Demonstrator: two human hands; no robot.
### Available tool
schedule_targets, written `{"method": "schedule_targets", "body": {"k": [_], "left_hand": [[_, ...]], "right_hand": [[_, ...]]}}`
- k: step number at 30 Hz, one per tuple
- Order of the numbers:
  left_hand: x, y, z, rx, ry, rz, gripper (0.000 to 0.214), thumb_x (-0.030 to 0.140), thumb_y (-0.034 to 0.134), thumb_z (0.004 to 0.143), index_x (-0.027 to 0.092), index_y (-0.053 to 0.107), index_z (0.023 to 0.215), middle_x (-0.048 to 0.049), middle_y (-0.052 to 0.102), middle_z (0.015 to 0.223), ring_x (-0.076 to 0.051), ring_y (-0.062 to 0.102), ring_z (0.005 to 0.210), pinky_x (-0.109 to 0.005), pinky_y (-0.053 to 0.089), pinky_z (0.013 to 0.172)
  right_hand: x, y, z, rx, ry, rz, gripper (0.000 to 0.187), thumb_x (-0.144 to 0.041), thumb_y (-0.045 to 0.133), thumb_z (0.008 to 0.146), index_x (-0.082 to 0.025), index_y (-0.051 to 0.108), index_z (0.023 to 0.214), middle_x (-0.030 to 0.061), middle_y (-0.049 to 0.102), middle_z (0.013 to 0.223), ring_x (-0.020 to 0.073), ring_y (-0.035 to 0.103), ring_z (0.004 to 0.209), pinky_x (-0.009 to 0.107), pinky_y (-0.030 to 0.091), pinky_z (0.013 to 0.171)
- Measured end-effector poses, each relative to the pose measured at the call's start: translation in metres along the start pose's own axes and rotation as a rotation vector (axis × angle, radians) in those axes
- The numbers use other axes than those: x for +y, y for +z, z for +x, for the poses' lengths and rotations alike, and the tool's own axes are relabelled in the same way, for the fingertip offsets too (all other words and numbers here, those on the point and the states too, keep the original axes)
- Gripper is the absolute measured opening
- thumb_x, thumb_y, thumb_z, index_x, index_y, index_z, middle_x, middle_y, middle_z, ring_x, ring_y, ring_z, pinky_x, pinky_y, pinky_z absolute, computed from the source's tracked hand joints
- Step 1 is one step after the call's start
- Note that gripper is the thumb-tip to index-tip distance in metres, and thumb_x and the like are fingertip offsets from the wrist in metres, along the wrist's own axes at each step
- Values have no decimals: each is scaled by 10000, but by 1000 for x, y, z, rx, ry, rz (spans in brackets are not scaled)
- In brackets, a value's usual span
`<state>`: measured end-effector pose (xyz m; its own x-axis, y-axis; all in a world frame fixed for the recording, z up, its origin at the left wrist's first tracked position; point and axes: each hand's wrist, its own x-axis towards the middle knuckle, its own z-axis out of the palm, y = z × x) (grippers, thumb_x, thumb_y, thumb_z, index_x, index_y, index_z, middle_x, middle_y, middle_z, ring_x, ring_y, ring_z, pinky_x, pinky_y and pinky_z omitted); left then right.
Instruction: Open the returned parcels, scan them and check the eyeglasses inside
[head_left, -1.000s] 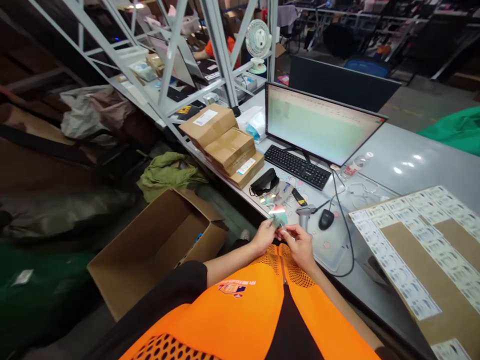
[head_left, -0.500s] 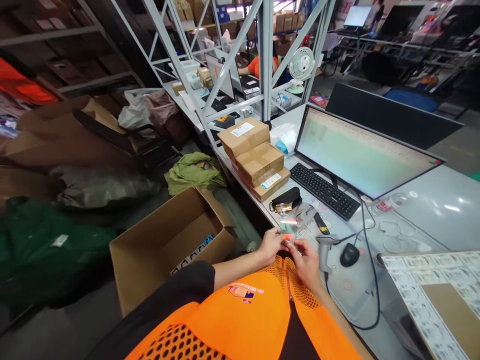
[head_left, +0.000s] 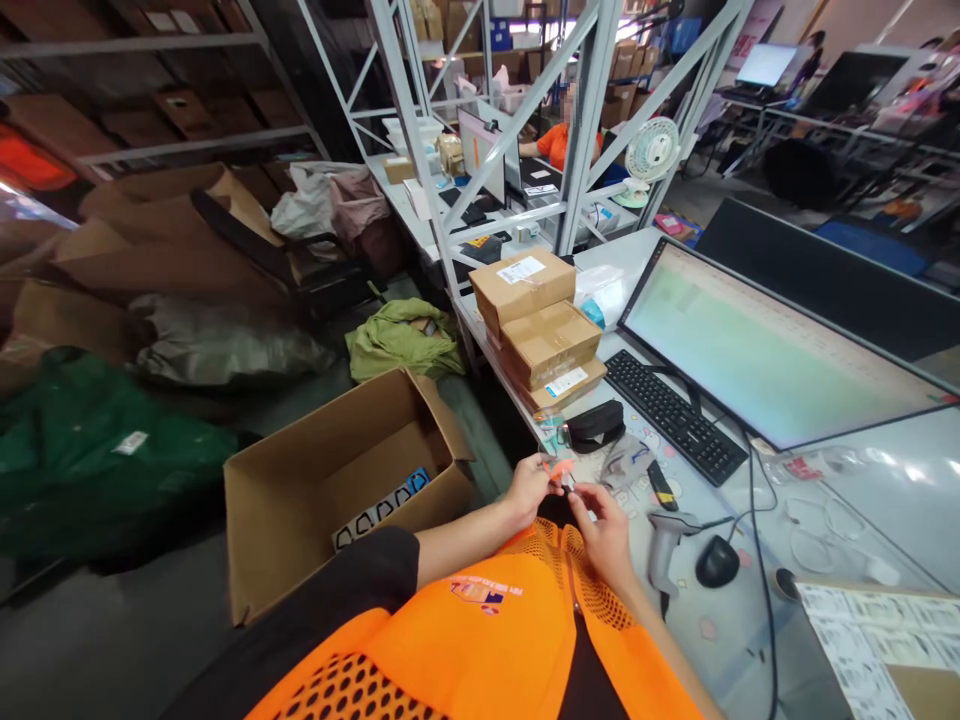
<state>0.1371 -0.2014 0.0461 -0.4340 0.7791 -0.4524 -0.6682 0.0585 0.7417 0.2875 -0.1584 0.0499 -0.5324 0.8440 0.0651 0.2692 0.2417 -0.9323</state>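
Note:
My left hand (head_left: 527,487) and my right hand (head_left: 600,524) meet just above the near edge of the grey desk (head_left: 885,520). Both pinch a small shiny packet (head_left: 559,466) with an orange-red tint held between them. A few similar clear packets (head_left: 622,458) lie on the desk just beyond my hands, beside a black pouch (head_left: 594,427). My orange mesh vest fills the bottom of the view.
An open cardboard box (head_left: 341,480) stands on the floor to my left. Three stacked parcels (head_left: 544,330), a keyboard (head_left: 673,416), monitor (head_left: 772,350), mouse (head_left: 716,560), barcode scanner (head_left: 664,545) and label sheets (head_left: 862,640) are on the desk. Another person in orange sits behind the shelving.
My head has turned left, so the desk slid right in view. Both hands stay together on the small packet, which now shows orange-red instead of teal.

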Motion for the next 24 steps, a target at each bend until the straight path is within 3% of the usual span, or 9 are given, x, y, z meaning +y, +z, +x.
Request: {"method": "schedule_targets", "body": {"k": [6, 12, 17, 24], "left_hand": [[47, -46, 34, 151, 148, 66, 155, 238, 742, 650, 152, 649, 738, -31, 663, 675, -108, 558, 587, -227, 480, 539], [82, -85, 58, 224, 216, 69, 166, 248, 724, 642, 154, 645, 753, -26, 664, 665, -113, 556, 586, -225, 460, 519], [98, -93, 73, 184, 241, 74, 193, 280, 729, 656, 149, 652, 775, -28, 672, 679, -110, 556, 571, -246, 484, 540], [116, -84, 92, 82, 231, 81, 193, 254, 732, 651, 148, 645, 787, -37, 682, 690, -115, 563, 573, -253, 479, 541]], "right_hand": [[7, 11, 10, -15, 83, 11, 439, -615, 707, 891, -186, 736, 974, 101, 766, 862, 252, 726, 774, 376, 611, 738], [6, 25, 20, -17, 156, 43, 477, -656, 718, 856, -192, 733, 963, 99, 761, 831, 258, 718, 735, 392, 614, 707], [3, 41, 33, -25, 177, 45, 479, -658, 722, 853, -194, 732, 969, 93, 755, 824, 255, 712, 732, 394, 609, 704], [-1, 59, 49, -7, 189, 17, 505, -678, 703, 856, -189, 736, 977, 95, 763, 845, 250, 716, 747, 389, 605, 725]]}}
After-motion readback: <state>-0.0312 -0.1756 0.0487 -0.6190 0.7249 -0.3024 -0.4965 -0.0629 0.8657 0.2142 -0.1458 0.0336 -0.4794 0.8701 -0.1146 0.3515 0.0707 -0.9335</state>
